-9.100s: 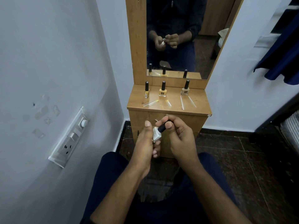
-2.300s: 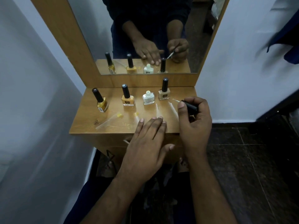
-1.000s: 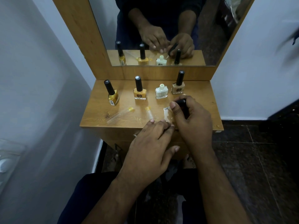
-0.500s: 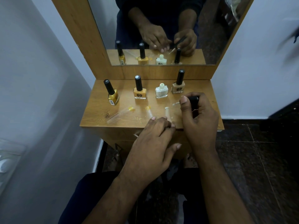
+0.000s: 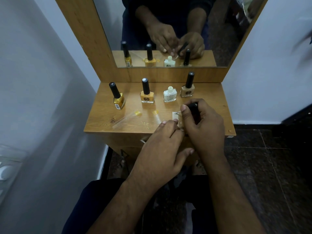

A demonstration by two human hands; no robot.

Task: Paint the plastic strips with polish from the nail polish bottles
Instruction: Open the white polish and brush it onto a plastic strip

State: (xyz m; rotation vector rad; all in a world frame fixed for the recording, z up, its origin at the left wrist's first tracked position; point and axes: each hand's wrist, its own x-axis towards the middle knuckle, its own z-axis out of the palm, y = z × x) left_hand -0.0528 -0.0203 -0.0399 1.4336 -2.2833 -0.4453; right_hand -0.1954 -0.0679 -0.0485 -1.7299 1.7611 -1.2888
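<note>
step in hand: painting third strip (image 5: pixel 175 115); right hand (image 5: pixel 205 127) grips brush cap (image 5: pixel 194 109), left hand (image 5: pixel 162 147) w/ straight fingers pins strip to shelf (image 5: pixel 211 98); next, prob. steady strokes along strip.

We see a wooden dresser top (image 5: pixel 214 105), wood-framed mirror (image 5: pixel 219 31), grey wall (image 5: pixel 42 81), dark tiled floor (image 5: pixel 278 166), white wall switch (image 5: pixel 6 171).

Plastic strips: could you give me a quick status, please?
Left hand pressing strip flat. Right hand holding brush cap, painting it. White bottle uncapped. Nothing in the way.
</note>
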